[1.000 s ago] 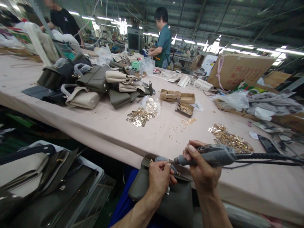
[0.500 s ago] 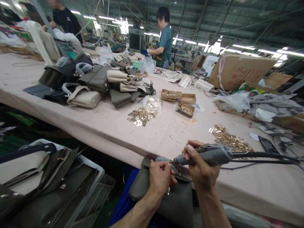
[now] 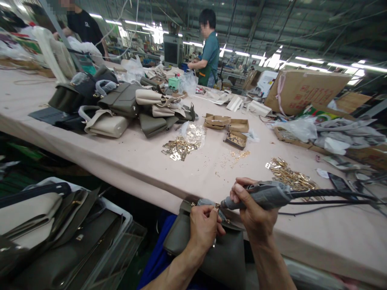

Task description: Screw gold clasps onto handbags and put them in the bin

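Pink table [image 3: 211,173], r hand [image 3: 255,211] gripping driver [image 3: 266,196]

At the table's [image 3: 211,169] near edge, a handbag [image 3: 211,249] sits below the two hands; handbags pile [image 3: 121,106] at the table's far left, cardboard boxes [image 3: 226,125] mid-table, a carton [image 3: 302,88] far right.

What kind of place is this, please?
Most likely a handbag factory or assembly workshop. A long table carries a pile of handbags and heaps of gold metal fittings. The right hand holds a corded power tool over a grey bag that the left hand steadies.
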A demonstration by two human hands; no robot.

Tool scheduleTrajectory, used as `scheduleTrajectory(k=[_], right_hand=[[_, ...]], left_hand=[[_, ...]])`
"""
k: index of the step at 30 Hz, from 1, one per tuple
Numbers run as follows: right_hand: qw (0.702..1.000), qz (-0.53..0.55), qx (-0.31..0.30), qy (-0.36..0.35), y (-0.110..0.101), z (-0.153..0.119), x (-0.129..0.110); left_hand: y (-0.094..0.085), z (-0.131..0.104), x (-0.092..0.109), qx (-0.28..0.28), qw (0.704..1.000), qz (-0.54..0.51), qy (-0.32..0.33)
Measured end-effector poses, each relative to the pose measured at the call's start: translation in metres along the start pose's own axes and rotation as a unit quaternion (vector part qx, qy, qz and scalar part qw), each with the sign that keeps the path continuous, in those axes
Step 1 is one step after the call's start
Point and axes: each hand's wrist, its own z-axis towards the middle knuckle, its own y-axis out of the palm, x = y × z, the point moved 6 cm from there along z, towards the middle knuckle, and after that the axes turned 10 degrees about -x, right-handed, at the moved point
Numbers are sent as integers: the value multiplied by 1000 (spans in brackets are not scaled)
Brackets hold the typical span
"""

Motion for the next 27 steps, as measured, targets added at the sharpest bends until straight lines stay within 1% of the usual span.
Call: scheduleTrajectory(k=[4, 7, 12, 15, 18, 21, 23, 25, 27], right_hand=[[1000, -20, -15, 11, 0, 2, 5], [999, -32, -35, 22, 3, 5, 8], [990, -55, -121, 56, 11, 10, 8], [979, -92, -177, 52, 14, 9, 6], [972, -112, -205, 37, 16, 8, 3], [973, -76, -219, 22, 15, 8, -5], [977, 6, -214, 9, 12, 12, -17], [978, 95, -184, -11, 2, 19, -33], [981, 138, -129, -37, -13, 27, -47]], left_hand=[[0, -3, 4, 4, 999, 50, 20], [1, -6, 7, 2, 997, 62, 43], [2, -8, 8, -10, 996, 61, 66], [2, -9, 6, -20, 995, 59, 75], [2, -9, 3, -28, 995, 55, 76], [1, -7, 2, -34, 995, 44, 82], [1, -5, 1, -34, 995, 35, 83], [1, -5, 0, -27, 996, 38, 81], [1, -6, 1, -17, 994, 60, 85]])
